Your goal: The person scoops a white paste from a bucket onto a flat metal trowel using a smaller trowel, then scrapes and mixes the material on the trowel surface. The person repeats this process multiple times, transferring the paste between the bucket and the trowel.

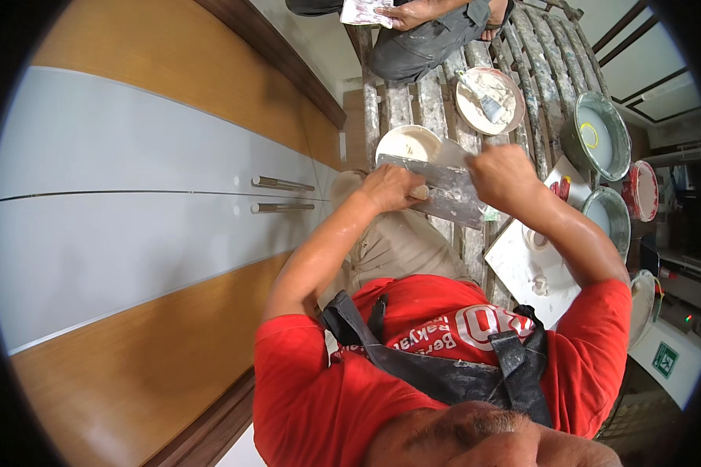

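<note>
My left hand grips the handle of a steel plastering trowel, held flat above my lap and smeared with filler. In my right hand is a putty knife whose blade sits at the trowel's far edge; its handle is hidden in my fist. Just beyond the trowel stands a round white tub with creamy filler inside, its near side covered by the trowel. Farther off, a bowl contains thick white filler, with a scraper lying in it.
I sit on a slatted platform. Opposite, a person's hand holds a stained pad. At right are two green buckets of cloudy liquid, a red-rimmed pail and a white board. Cabinet doors with metal handles line the left.
</note>
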`<act>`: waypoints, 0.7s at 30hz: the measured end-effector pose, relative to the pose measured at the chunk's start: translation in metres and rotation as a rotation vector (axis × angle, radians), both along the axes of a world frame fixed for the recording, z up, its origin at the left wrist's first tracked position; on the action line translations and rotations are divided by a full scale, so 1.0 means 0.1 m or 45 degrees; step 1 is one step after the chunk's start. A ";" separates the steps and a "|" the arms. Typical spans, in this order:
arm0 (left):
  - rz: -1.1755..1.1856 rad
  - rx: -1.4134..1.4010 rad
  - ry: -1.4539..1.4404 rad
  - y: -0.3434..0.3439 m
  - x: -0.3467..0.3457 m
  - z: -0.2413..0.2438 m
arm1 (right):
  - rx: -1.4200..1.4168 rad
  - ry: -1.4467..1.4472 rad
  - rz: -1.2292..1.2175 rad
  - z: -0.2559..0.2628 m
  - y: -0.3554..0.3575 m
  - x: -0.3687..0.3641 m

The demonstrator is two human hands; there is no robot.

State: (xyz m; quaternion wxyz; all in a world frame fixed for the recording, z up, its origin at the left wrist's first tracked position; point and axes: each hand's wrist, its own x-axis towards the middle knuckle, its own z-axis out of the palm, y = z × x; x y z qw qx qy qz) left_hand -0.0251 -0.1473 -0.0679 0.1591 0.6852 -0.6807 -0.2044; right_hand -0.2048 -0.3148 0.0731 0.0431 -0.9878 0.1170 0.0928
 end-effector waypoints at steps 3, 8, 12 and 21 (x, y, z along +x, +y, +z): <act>0.022 -0.076 -0.008 0.04 0.07 0.00 | -0.041 0.032 -0.018 0.14 -0.02 -0.32; 0.039 -0.051 0.087 0.01 0.06 0.01 | -0.042 0.128 0.012 0.20 -0.02 -0.46; -0.024 -0.187 0.107 -0.03 0.02 0.02 | -0.004 0.121 -0.012 0.02 -0.04 -0.30; 0.095 -0.010 0.034 0.05 0.13 0.03 | -0.072 0.056 0.029 0.29 -0.05 -0.32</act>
